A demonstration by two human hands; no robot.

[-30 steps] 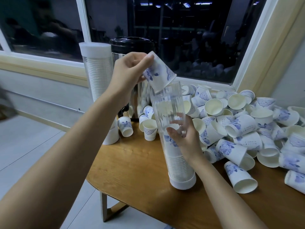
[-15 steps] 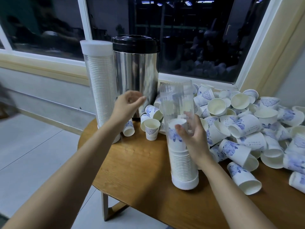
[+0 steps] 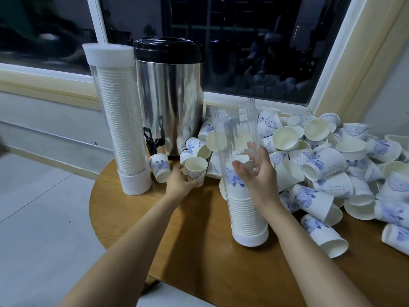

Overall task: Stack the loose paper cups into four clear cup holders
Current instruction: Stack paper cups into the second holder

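Round wooden table [image 3: 124,209] beneath a dark night window [image 3: 254,52]. Compared with half a second before: left hand [image 3: 179,185] no longer empty in the air beside the steel drink urn [image 3: 170,94], now low at the tabletop, fingers and thumb curled around an upright paper cup [image 3: 195,171] just in front of the urn. Right hand [image 3: 259,176] looser than before, fingers spread and relaxed about the middle of the half-filled clear cup holder [image 3: 234,134], thumb toward the front; cannot tell if really touching. Inside this holder, stack of cups up to about the middle, blue-printed cup on top. Left of the urn, full holder [image 3: 117,120] with white cap. On the right, big heap of loose cups [image 3: 327,165], lying against one another.
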